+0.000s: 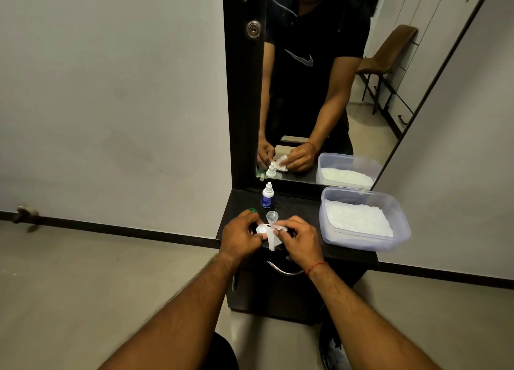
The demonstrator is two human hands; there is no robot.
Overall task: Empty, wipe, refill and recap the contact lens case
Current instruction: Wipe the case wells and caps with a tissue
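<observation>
Above a dark dresser's (pixel 300 211) near edge, the left hand (pixel 240 237) grips the white contact lens case (pixel 261 228). The right hand (pixel 299 237) pinches a tissue strip (pixel 272 240) against it. This looks like wiping; refilling needs the solution bottle (pixel 267 195) just beyond.

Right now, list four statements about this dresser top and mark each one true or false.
1. The solution bottle stands upright behind the hands, near the mirror. True.
2. The right hand holds nothing. False: its fingers pinch a white tissue against the contact lens case.
3. A clear plastic container of white tissues sits to the right of the hands. True.
4. The bottle's top is green. False: its top is white. The green cap lies on the dresser beside the left hand, which holds the case.
</observation>
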